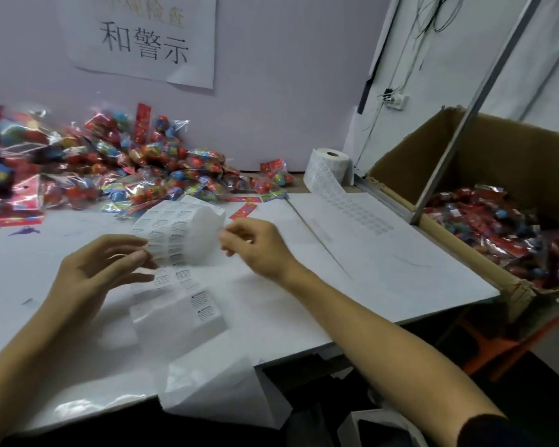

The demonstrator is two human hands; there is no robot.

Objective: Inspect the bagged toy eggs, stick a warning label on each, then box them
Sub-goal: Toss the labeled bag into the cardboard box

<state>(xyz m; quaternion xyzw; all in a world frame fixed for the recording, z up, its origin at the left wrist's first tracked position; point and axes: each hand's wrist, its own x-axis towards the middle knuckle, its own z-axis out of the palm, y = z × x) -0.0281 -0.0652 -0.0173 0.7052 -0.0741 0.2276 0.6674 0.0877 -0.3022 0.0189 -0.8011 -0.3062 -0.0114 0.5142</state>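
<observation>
A roll of warning labels lies on the white table between my hands. Its strip runs toward me and hangs over the front edge. My left hand pinches the strip at the roll's left side between thumb and fingers. My right hand hovers at the roll's right side with fingers curled and fingertips together; motion blur hides whether a label sits between them. Several bagged toy eggs are heaped at the back left. More bagged eggs fill the cardboard box on the right.
A second label roll stands at the back with its spent backing strip trailing across the table. A metal bar slants over the box. A paper sign hangs on the wall.
</observation>
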